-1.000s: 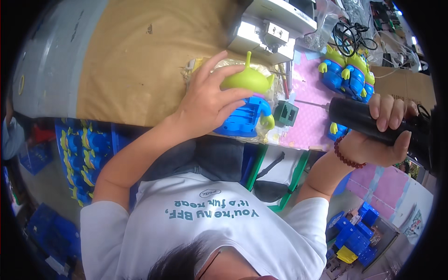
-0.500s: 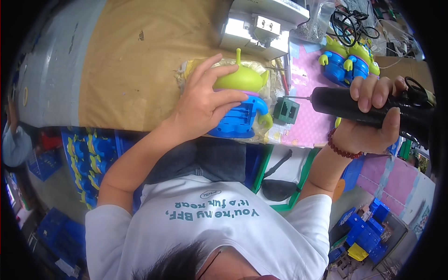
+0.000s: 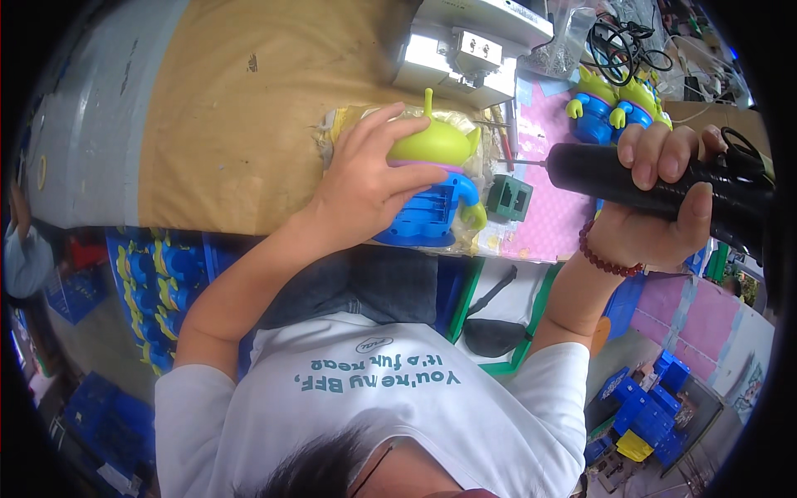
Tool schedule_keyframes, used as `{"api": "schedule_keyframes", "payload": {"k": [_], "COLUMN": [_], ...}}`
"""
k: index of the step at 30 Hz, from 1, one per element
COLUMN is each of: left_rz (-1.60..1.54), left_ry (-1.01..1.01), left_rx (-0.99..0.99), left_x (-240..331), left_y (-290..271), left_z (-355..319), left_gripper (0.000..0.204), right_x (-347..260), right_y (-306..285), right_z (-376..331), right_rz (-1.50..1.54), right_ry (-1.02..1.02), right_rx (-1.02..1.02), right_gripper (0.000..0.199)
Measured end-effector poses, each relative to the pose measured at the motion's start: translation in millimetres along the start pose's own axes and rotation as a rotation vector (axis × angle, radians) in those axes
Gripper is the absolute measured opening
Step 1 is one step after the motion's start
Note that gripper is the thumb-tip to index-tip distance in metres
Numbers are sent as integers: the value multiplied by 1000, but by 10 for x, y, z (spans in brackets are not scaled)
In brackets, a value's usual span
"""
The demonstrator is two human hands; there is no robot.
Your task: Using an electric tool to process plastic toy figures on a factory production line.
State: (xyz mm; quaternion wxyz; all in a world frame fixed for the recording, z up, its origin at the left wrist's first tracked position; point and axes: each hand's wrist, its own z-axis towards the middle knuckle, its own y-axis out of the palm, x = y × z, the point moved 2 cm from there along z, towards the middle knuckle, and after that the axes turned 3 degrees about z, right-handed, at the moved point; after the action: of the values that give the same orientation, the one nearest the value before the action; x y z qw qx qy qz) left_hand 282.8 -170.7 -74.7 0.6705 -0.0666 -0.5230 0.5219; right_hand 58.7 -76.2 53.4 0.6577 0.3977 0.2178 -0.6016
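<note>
A green-headed toy figure [image 3: 436,143] with a blue body lies on a plastic-wrapped pad at the table's near edge. An open compartment in its body faces up. My left hand [image 3: 355,184] is closed round the figure's side, its fingers across the head and neck. To the right, my right hand [image 3: 664,187] grips a black power screwdriver [image 3: 594,176] held level. Its thin bit points left toward the figure, without touching it. Below the bit sits a small dark green block [image 3: 509,197] with square openings.
A white metal device [image 3: 465,62] stands behind the pad. Several finished toy figures [image 3: 594,108] stand at the back right, near black cables [image 3: 627,46]. More toys [image 3: 158,282] fill a blue crate below the table's left side. A pen and a red-handled tool lie behind the block.
The screwdriver and my right hand have shifted slightly left and away from me. My left hand and the figure have moved only a little to the right.
</note>
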Motion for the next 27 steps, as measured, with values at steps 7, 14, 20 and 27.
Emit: {"api": "schedule_keyframes", "payload": {"k": [7, 14, 20, 27], "left_rz": [-59, -71, -36, 92], "left_ry": [-4, -74, -116, -84], "left_rx": [9, 40, 50, 186], "left_x": [-53, -151, -157, -277], "left_y": [-8, -158, 4, 224], "left_z": [-34, -330, -775, -930], "left_gripper": [25, 54, 91, 83], "right_x": [219, 788, 1073, 966], "right_y": [166, 164, 142, 186], "right_z": [261, 603, 814, 716], "right_rz": [-34, -120, -229, -202], "right_ry": [-51, -63, 73, 253], "right_rx": [-13, 135, 359, 400], "right_gripper": [41, 37, 29, 30]}}
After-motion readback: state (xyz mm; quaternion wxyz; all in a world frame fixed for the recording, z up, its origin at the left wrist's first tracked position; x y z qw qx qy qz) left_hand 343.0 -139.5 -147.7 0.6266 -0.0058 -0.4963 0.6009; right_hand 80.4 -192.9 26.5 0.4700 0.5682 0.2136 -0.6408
